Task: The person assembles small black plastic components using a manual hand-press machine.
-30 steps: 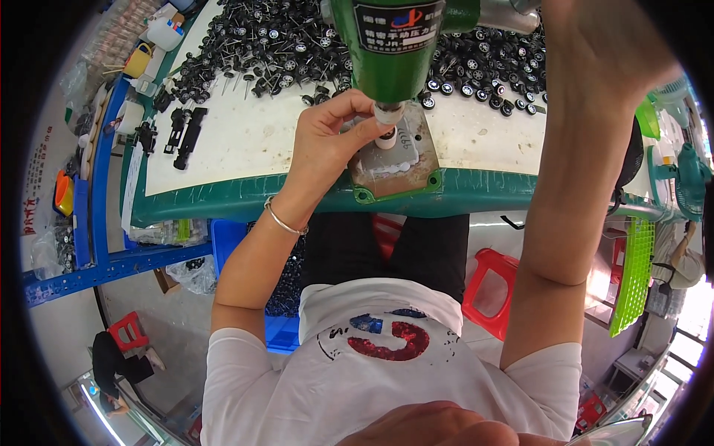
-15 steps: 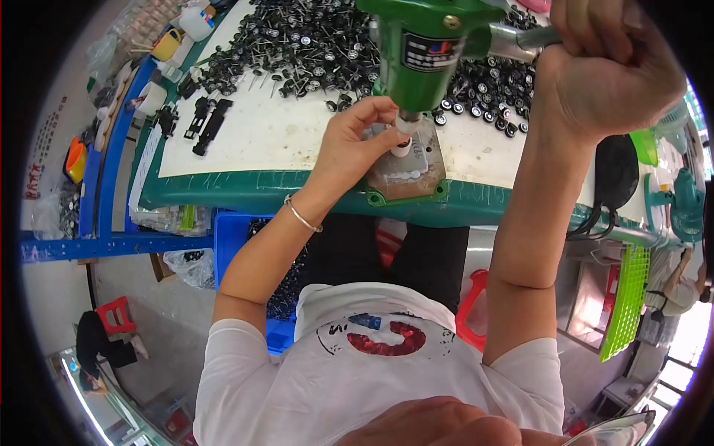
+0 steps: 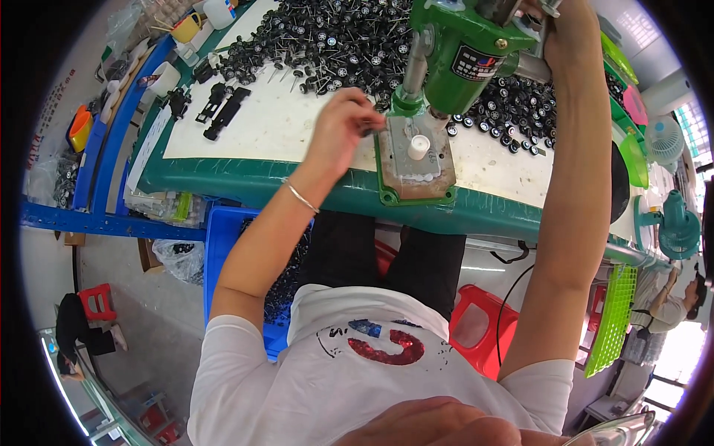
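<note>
While the right hand is wrapped around the metal lever of a green cast-metal bench press at the top of the view, the left hand hangs just left of the press's base with its fingers pinched narrow on a small dark part, too small to tell apart further. The press stands on a flat grey steel base plate with a green rim, bolted near the front edge of the counter, whose top is a smooth pale sheet bordered in glossy green. On the plate sits a short white plastic cylinder, upright and bare, below the press's ram. Behind the press and the left hand spreads a dense heap of small black rubber wheels on thin metal axles. Two flat black plastic chassis pieces lie well to the left on the pale top. A thin silver bangle circles the left wrist. Below the counter edge stands a blue plastic crate beside the person's knees, and a red plastic stool shows to the right.
</note>
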Available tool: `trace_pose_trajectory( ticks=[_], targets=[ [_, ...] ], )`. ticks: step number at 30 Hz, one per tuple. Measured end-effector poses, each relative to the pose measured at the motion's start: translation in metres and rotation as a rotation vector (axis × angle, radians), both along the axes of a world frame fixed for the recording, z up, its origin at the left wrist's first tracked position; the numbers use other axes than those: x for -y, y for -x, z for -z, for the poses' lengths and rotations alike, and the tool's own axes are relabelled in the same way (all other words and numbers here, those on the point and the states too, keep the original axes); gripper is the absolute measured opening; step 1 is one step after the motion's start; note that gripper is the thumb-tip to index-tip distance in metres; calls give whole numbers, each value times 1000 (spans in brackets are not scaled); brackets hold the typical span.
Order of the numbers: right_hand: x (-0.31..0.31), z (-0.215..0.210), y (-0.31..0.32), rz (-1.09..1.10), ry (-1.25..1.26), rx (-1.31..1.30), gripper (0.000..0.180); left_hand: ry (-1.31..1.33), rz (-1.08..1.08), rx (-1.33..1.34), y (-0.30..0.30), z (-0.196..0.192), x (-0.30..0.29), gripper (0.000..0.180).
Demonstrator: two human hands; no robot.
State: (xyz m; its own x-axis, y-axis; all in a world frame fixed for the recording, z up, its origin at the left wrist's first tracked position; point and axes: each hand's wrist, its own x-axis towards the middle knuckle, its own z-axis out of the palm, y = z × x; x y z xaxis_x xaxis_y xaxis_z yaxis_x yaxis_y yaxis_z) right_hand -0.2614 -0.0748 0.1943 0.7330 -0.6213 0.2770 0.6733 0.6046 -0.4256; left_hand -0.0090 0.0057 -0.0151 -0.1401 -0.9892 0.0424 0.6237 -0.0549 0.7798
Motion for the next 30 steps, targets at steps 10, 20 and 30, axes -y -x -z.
trace_pose_trajectory(
  ticks=[10,20,30],
  targets=[
    [-76,133,30,1288,497,-1350,23,431,-243,1227,-54,26,38,24],
    [-95,215,-4,1121,1027,-1757,23,69,-182,755,-59,-8,39,20],
    [-104,212,3,1234,1378,-1744,14,-3,-10,404,-60,-11,11,22]
  ],
)
